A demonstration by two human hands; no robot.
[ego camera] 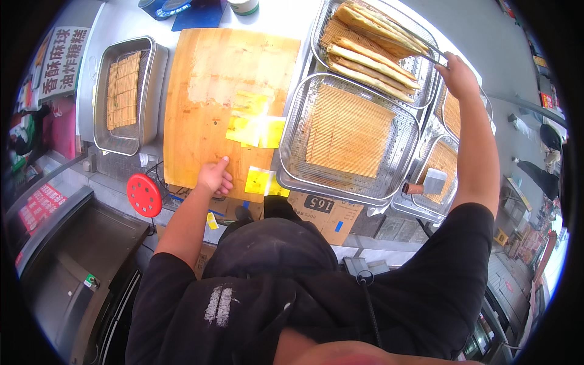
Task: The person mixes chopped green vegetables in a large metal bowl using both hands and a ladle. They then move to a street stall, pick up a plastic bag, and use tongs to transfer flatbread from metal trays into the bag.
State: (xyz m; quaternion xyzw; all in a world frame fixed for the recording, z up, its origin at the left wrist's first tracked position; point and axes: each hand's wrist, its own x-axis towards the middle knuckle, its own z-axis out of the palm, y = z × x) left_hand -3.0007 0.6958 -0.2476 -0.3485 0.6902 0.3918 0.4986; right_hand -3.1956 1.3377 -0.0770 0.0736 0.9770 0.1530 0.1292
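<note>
My right hand grips metal tongs at the right side of the far wire-mesh tray. The tongs' jaws reach in over long golden strips of fried dough, some stacked at the back and others leaning in a row at the front. Bamboo matting lies beneath them. My left hand is at the near edge of a wooden cutting board, thumb raised and fingers loosely curled, with nothing in it. Yellow paper bags lie on the board's right half.
Nearer stands a mesh tray with a bamboo mat. At right, a wood-handled scraper rests on a smaller matted tray. A deep basket sits left of the board. A red stool is below, left.
</note>
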